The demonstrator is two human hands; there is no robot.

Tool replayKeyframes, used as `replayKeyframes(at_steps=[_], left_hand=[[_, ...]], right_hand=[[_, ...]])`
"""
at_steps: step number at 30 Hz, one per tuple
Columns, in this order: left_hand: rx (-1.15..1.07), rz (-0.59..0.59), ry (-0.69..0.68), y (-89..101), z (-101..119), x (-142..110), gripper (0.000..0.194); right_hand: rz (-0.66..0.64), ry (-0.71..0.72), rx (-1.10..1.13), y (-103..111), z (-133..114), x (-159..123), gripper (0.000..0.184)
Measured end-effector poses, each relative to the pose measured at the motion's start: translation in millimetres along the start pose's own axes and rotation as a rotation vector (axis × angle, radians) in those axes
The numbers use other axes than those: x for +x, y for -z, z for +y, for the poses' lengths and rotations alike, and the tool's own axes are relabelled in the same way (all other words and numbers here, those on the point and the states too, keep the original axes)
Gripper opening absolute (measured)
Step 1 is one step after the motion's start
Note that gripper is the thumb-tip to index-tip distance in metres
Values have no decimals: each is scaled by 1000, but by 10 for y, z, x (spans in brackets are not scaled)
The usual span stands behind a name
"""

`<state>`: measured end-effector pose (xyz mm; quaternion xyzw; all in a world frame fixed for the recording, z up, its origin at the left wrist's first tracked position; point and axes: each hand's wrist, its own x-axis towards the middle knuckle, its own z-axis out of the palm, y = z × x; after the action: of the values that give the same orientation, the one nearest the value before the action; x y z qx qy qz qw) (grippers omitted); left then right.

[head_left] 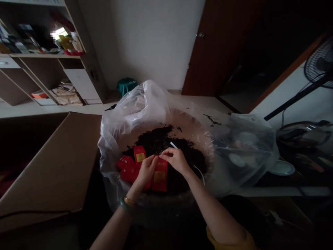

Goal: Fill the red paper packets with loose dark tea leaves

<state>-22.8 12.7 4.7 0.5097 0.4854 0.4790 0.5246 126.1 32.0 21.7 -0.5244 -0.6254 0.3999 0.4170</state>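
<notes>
My left hand [147, 170] and my right hand [176, 160] meet above a wide basin lined with a clear plastic bag [135, 114]. Their fingertips pinch the top edge of a red packet [159, 177] with a gold label. Another red packet [139, 156] stands just left of my left hand, and more red packets [127, 168] lie beneath it. Dark, loose tea-like leaves [161, 144] fill the basin. A thin white strip [173, 145] lies just beyond my right hand. A bracelet and a green bangle circle my left wrist.
A large cardboard box [49, 163] stands to the left, below a wooden shelf unit [49, 59] holding papers. A brown door [218, 45] rises behind. On the right are a standing fan [321, 62], a metal pan [303, 135] and a pale plate [282, 167].
</notes>
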Motion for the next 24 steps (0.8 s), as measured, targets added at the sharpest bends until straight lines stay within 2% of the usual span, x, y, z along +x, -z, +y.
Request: replayKeyframes(at_steps=[2,5,8,11,13,15,17,20,24], left_hand=[[-160,-31,125,-3,-4,-26,39],[-368,-169,319,-12,-4,-71,44],[-430,-246,401,-32,-9,-94,46],[-443,-191,390,-48,-11,-84,50],[-446,-158,378,-47,1,-74,51],[-450,-139,364,-40,23,-72,50],[-445,-144,344,-33,50,-79,49],[-424,-170,320,-26,88,-94,50],[-395,-166,316,-2,115,-94,50]], right_hand=[[21,73,-53,-12,-21,-12,8],[32,138,-134,-37,-24,-18,7],[37,156,-216,-3,44,15,8],[117,154,-400,145,179,70,13],[185,85,-640,264,283,95,35],[146,-38,-871,344,375,101,54],[64,-136,-1006,364,448,97,58],[14,-174,-1017,339,537,101,49],[79,-94,-787,426,623,143,40]])
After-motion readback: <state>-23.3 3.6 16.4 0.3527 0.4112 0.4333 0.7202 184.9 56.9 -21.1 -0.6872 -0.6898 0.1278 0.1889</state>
